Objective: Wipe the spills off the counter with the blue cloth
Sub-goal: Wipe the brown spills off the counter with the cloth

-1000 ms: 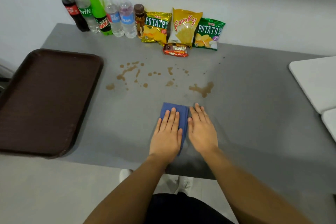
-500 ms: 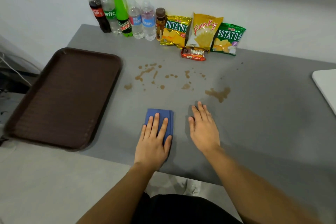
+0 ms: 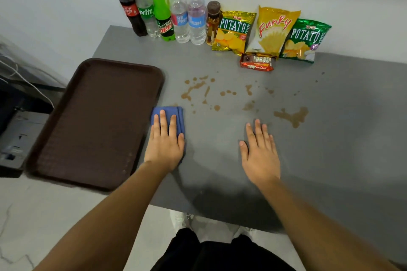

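Note:
A folded blue cloth (image 3: 170, 113) lies on the grey counter (image 3: 341, 138), just right of the tray. My left hand (image 3: 165, 141) presses flat on the cloth, covering its near half. Brown spills spread beyond it: a cluster of drops and streaks (image 3: 195, 90) up and to the right of the cloth, smaller spots (image 3: 248, 90) in the middle, and a larger puddle (image 3: 293, 116) at the right. My right hand (image 3: 259, 152) rests flat on the bare counter with fingers apart, just short of the puddle, holding nothing.
A dark brown tray (image 3: 94, 121) sits at the counter's left, touching the cloth's left edge. Along the back wall stand several drink bottles (image 3: 163, 11) and three chip bags (image 3: 273, 31), with a red snack pack (image 3: 256, 62) in front of them.
My left hand has slid the cloth left and forward, away from my right hand, up to the tray's edge and the leftmost spill. My right hand has stayed flat on the counter.

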Demonstrator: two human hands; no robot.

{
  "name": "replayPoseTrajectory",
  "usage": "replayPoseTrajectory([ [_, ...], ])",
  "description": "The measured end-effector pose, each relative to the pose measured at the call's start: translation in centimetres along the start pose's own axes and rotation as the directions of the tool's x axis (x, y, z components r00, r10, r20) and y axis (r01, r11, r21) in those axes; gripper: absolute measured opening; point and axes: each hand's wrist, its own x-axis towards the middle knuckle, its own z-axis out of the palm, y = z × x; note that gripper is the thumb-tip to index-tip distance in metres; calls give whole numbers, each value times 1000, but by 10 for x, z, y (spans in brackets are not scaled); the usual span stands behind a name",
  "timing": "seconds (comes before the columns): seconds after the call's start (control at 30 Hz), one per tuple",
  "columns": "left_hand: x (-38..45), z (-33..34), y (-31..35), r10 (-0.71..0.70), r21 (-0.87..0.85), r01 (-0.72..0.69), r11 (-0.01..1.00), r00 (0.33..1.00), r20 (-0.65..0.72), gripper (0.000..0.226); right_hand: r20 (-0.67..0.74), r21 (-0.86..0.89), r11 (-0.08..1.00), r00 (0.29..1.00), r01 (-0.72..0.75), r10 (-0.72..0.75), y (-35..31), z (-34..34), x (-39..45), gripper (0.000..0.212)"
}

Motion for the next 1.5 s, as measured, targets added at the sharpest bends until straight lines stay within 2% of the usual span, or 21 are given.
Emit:
replayPoseTrajectory([
  [0.1,36,-10,-2,-4,-55,2,998,999,-37,67,-39,-2,1000,999,-3,3,0,3,0,60],
  [0.33,72,-3,25,93,-63,-96,993,994,-58,71,-149,23,1000,989,3,0,0,11,1,61],
  [0.63,16,9,62,294,-76,-299,951,953,-76,66,-138,-19,1000,990,-3,0,2,12,2,63],
  [0.83,0,13,22,245,-110,-253,961,966,-79,68,-107,-19,1000,994,-8,6,3,12,1,62],
  [1.03,48,-2,8,149,-152,-165,974,982,-117,68,-93,21,1000,996,-15,16,3,12,2,62],
  [1.13,84,-11,11,122,-143,-132,981,989,-78,70,-114,24,1000,993,-16,19,3,13,3,62],
  [1.3,131,-20,35,193,-69,-195,978,981,-30,69,-119,18,1000,993,-18,20,3,14,3,62],
  [1.5,115,-16,66,238,-75,-239,968,971,-22,70,-121,22,1000,992,-21,23,3,11,3,62],
])
